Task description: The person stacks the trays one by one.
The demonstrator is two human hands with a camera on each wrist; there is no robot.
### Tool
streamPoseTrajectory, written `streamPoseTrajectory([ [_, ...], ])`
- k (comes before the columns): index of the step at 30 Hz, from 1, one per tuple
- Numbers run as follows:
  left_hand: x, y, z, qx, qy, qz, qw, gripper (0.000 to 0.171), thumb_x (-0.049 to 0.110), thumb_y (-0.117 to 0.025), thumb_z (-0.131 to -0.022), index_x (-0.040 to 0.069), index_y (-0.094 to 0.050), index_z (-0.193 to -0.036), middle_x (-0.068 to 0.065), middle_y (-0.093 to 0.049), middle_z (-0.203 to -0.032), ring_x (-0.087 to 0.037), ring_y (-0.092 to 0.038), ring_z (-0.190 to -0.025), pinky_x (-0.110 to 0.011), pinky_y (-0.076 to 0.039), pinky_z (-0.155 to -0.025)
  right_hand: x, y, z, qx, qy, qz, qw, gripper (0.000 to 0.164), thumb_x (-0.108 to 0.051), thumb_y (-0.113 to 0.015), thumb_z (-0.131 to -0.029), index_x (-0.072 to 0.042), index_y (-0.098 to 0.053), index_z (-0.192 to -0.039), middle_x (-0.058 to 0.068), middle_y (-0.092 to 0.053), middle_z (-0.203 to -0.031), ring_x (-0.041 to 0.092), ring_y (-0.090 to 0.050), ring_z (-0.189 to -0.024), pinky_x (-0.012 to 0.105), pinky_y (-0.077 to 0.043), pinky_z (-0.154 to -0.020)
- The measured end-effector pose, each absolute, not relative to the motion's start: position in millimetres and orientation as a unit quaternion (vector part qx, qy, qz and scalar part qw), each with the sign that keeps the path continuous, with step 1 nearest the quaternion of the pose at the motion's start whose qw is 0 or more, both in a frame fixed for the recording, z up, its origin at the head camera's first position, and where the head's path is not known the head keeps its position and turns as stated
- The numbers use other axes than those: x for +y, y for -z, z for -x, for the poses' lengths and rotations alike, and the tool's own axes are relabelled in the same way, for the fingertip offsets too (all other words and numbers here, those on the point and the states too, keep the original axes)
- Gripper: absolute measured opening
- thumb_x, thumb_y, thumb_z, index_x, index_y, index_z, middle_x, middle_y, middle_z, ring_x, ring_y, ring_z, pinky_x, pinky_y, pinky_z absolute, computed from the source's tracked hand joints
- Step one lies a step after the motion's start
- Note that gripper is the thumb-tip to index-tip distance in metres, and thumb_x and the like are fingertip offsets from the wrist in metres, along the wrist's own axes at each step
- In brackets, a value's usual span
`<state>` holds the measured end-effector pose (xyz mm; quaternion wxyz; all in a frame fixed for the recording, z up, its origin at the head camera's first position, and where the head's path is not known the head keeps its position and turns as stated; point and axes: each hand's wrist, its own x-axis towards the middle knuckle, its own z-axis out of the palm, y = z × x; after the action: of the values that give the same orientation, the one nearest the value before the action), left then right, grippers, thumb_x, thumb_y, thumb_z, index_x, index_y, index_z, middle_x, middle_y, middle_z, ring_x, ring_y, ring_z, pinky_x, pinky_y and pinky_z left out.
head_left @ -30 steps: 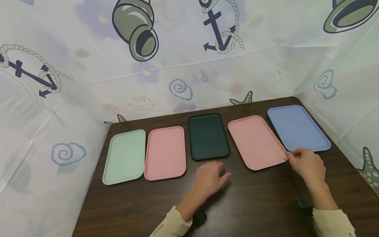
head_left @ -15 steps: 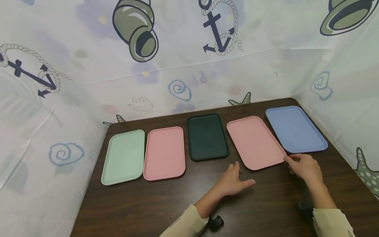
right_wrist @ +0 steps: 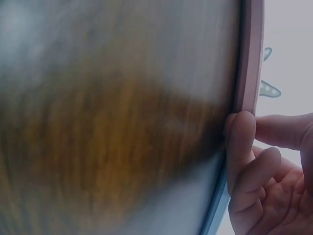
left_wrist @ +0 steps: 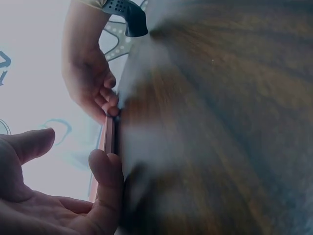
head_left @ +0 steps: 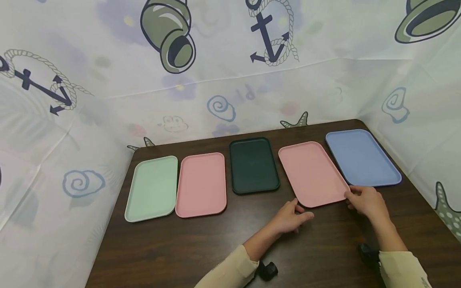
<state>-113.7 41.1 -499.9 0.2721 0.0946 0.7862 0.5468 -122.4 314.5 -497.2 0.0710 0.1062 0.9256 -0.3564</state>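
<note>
A pink tray (head_left: pixel 313 174), right of the middle in the head view, lies slanted on the dark table. My right hand (head_left: pixel 368 203) pinches its near right corner; the right wrist view shows thumb and index finger (right_wrist: pixel 242 132) on the rim. At the near left corner of that tray is my left hand (head_left: pixel 288 217), fingertips right at the edge. Its thumb (left_wrist: pixel 36 144) is spread well away from the tray in the left wrist view.
Farther left lie a dark green tray (head_left: pixel 254 165), a second pink tray (head_left: pixel 201 185) and a light green tray (head_left: pixel 152 189). A blue tray (head_left: pixel 363 157) sits right beside the slanted one. Patterned cloth (head_left: pixel 137 92) hangs around the wooden table (head_left: pixel 162 252).
My left hand has moved right from below the dark green tray to the slanted pink tray's near left corner. The right hand has stayed at its corner; the trays look unmoved.
</note>
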Motion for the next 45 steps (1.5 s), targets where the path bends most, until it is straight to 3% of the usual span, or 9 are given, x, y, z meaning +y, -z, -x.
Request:
streamPoseTrajectory([
  [3,41,500,114,0.770,-0.569,-0.098,0.272,0.054,0.027,-0.071,-0.090,0.005,-0.051,-0.135,0.000,-0.055,-0.100,-0.018,-0.060,-0.060,-0.029,-0.050,-0.051,314,496,122,0.922,0.364,-0.105,0.077,0.051,-0.020,-0.054,-0.094,0.019,-0.050,-0.127,0.005,-0.070,-0.069,0.017,-0.064,-0.059,0.033,-0.051,-0.052],
  [8,41,502,113,0.752,-0.601,-0.084,0.257,0.053,0.020,-0.071,-0.089,0.001,-0.049,-0.133,0.001,-0.055,-0.096,-0.016,-0.062,-0.069,-0.028,-0.048,-0.049,315,491,119,0.916,0.376,-0.102,0.098,0.046,-0.016,-0.054,-0.093,0.020,-0.051,-0.121,0.003,-0.069,-0.070,0.016,-0.064,-0.061,0.034,-0.050,-0.052],
  [16,38,508,114,0.737,-0.638,-0.047,0.217,0.039,0.022,-0.068,-0.092,0.003,-0.049,-0.120,-0.001,-0.056,-0.090,-0.015,-0.061,-0.062,-0.025,-0.043,-0.047,319,484,110,0.909,0.393,-0.095,0.103,0.043,-0.027,-0.057,-0.097,0.015,-0.061,-0.107,0.004,-0.070,-0.069,0.015,-0.066,-0.062,0.034,-0.050,-0.053],
  [23,34,509,117,0.722,-0.667,-0.029,0.183,0.026,0.013,-0.069,-0.090,0.004,-0.051,-0.107,-0.001,-0.053,-0.081,-0.010,-0.050,-0.050,-0.021,-0.039,-0.043,317,487,99,0.870,0.464,-0.091,0.139,0.038,-0.022,-0.062,-0.097,0.015,-0.061,-0.105,0.007,-0.071,-0.073,0.015,-0.067,-0.063,0.034,-0.048,-0.052],
  [45,-9,491,116,0.737,-0.663,-0.040,0.122,0.027,0.003,-0.067,-0.086,0.001,-0.049,-0.105,-0.001,-0.051,-0.078,-0.013,-0.049,-0.050,-0.021,-0.039,-0.042,276,486,93,0.851,0.507,-0.038,0.129,0.029,-0.022,-0.070,-0.091,0.006,-0.062,-0.095,0.006,-0.069,-0.070,0.017,-0.062,-0.059,0.030,-0.045,-0.047],
])
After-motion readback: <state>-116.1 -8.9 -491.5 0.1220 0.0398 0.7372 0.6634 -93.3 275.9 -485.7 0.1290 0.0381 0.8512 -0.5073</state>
